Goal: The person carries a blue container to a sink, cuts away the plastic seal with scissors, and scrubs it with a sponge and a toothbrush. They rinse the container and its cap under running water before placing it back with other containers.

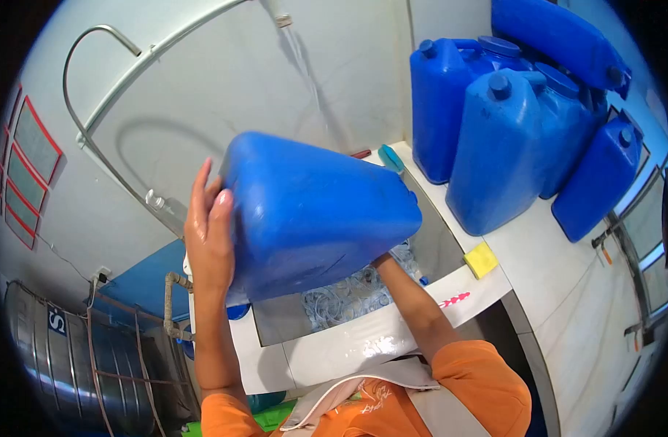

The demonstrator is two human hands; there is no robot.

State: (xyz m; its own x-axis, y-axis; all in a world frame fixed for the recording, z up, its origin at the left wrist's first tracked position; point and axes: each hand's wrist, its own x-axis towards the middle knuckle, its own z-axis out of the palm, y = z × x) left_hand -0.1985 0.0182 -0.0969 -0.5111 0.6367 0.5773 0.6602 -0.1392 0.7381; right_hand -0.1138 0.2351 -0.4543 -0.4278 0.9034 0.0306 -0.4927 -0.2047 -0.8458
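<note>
A large blue jerrycan (315, 215) lies tipped on its side over a sink basin (279, 320), its base end toward the left. My left hand (211, 226) presses against that end, fingers pointing up along it and the thumb near its edge, steadying the can. From the right, my right arm reaches in beneath the can; only the wrist end of my right hand (383, 262) shows, and its fingers are hidden behind the can. Down in the basin, clear water with ripples or suds (345, 298) lies below the can.
Several blue jerrycans (494, 146) stand and lean on the counter at right. A yellow sponge (481, 260) rests on the sink's rim, and a teal brush (391, 158) behind. At left are a curved metal pipe (70, 80), a clear bottle (165, 207) and a steel tank (57, 357).
</note>
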